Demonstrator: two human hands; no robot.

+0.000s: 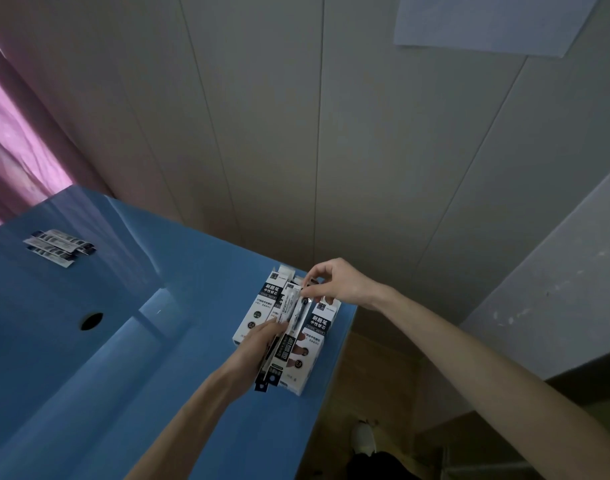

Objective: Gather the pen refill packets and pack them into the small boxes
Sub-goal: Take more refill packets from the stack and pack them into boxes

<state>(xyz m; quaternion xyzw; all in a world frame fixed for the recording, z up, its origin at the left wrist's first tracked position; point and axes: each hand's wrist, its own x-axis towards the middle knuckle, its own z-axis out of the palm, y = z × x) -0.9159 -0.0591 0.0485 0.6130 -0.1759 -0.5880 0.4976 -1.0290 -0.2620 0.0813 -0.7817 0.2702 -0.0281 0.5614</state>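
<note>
We are seeing a blue table (89, 375) filling the lower left, with a dark round hole (91, 321) in its top. A pink curtain (16, 147) is hanging at the far left. A pale panelled wall (296, 133) is running behind the table, with a white sheet of paper (487, 22) stuck on it at upper right. Brown floor (376, 375) is showing right of the table edge, with a white shoe (364, 438) on it.
</note>
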